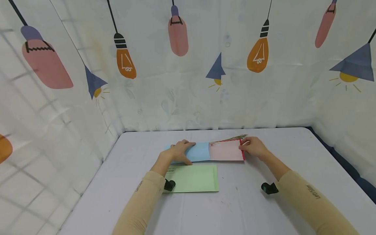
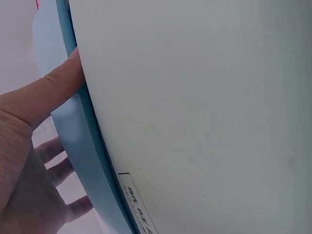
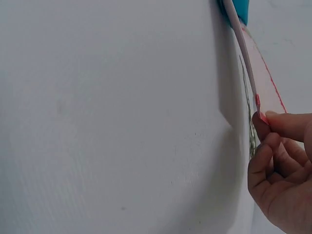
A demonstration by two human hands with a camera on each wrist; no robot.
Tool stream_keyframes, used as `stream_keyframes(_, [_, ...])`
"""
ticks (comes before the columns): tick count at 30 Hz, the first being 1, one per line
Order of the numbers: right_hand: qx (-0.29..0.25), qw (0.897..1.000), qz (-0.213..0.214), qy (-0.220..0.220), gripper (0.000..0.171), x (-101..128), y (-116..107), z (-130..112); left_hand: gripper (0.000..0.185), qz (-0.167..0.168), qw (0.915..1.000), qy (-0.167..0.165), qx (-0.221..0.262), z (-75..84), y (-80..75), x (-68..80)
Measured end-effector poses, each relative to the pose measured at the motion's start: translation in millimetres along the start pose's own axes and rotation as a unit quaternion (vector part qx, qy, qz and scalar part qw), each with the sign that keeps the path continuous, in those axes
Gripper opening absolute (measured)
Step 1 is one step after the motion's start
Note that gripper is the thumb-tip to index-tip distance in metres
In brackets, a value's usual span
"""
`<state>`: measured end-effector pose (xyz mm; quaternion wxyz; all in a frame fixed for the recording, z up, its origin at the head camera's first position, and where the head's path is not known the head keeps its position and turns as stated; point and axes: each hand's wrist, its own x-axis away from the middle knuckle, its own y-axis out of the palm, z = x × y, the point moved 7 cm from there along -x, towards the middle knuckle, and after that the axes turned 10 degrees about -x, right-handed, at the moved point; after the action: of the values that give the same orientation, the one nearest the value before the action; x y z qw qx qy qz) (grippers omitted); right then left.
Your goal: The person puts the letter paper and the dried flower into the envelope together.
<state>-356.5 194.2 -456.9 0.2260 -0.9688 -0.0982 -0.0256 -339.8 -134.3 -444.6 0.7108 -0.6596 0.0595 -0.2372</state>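
Left hand: the left hand [image 1: 180, 151] lies flat on the blue envelope [image 1: 196, 152], fingers stretched out and pressing it to the table [image 1: 293, 153]; in the left wrist view the thumb [image 2: 58, 83] rests against the envelope's edge.
Right hand: the right hand [image 1: 253, 147] pinches the right edge of the pink sheet [image 1: 226, 150] between thumb and curled fingers [image 3: 265, 146].
Pink sheet: red-edged, lying flat, its left part tucked at the mouth of the blue envelope, its right end at the right hand.
Blue envelope: flat on the table, middle of the far half, directly under the left hand.
Green envelope: the green envelope [image 1: 194, 178] lies flat just in front of the blue one, nearer the person, beside the left forearm; a small printed label sits at its left end.
Printed paper: a greenish printed paper [image 1: 236, 137] shows behind the pink sheet's far edge; what it is cannot be told.
Backdrop: a curtain [image 1: 188, 65] printed with lamps and bulbs stands behind and to both sides.
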Motion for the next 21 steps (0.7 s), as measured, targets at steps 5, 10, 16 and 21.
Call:
stream_keyframes(5, [-0.005, 1.000, 0.026, 0.009, 0.031, -2.4, 5.6, 1.0, 0.098, -0.003, 1.0000, -0.002, 0.000, -0.8, 2.4, -1.7])
stream_keyframes(10, [-0.015, 1.000, 0.026, 0.007, 0.030, -3.4, 11.8, -0.6, 0.099, -0.004, 0.9999, -0.008, -0.007, -2.8, 3.7, -2.7])
stream_keyframes(16, [-0.032, 0.999, 0.024, -0.006, 0.028, -3.4, 18.9, -6.2, 0.099, -0.004, 0.9999, -0.006, -0.012, -2.5, 1.4, -2.4])
stream_keyframes(21, [-0.034, 0.999, 0.023, -0.012, 0.026, -3.5, 24.8, -7.5, 0.099, -0.003, 1.0000, -0.005, -0.006, -0.9, 0.5, -1.6])
